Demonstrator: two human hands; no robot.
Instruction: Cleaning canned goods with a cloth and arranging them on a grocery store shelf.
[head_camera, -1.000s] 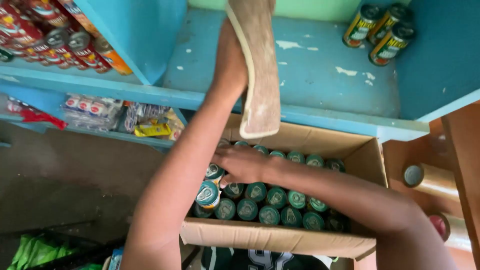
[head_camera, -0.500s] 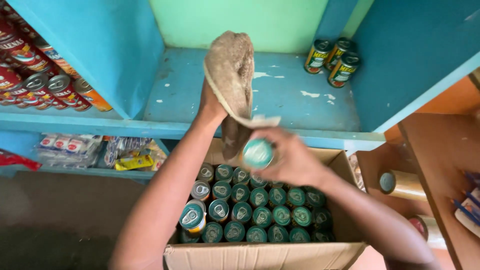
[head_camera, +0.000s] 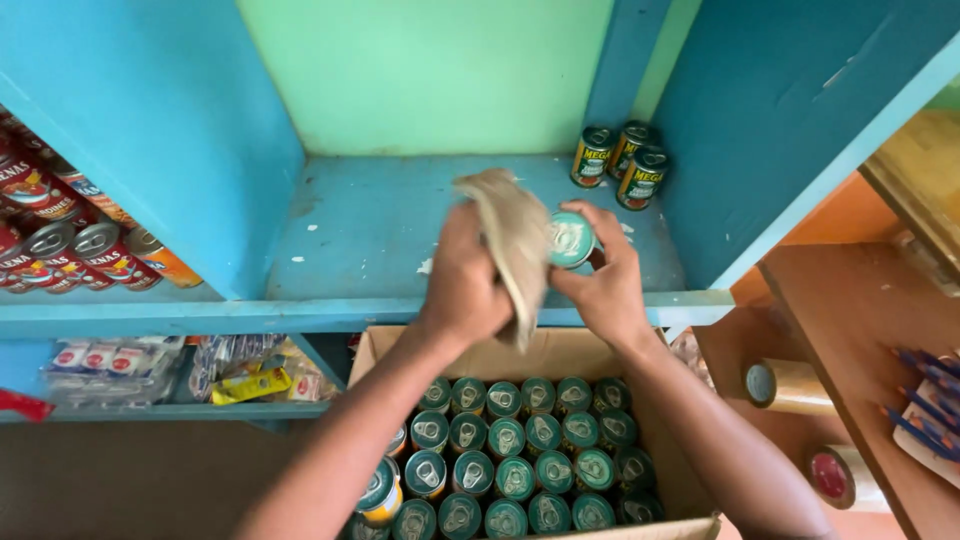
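A small round can (head_camera: 571, 240) with a teal pull-tab lid and a yellow-and-green side is held just above the front part of the blue shelf (head_camera: 370, 230), its lid tilted toward the camera. A limp beige cloth (head_camera: 512, 245) is pressed against the can's left side and hangs down past the shelf's front edge. Below the shelf's front edge sits an open cardboard box (head_camera: 690, 470) packed with rows of the same cans (head_camera: 505, 450) standing upright, lids up. At the back right corner of the shelf three more such cans (head_camera: 620, 160) stand close together. The left hand (head_camera: 465, 280) is closed around the cloth, gripping it in a bunch against the can. The right hand (head_camera: 605, 280) is wrapped around the can from the right and below, fingers curled on its body. To the left of the shelf, beyond its blue side wall, red cans (head_camera: 70, 250) lie stacked.
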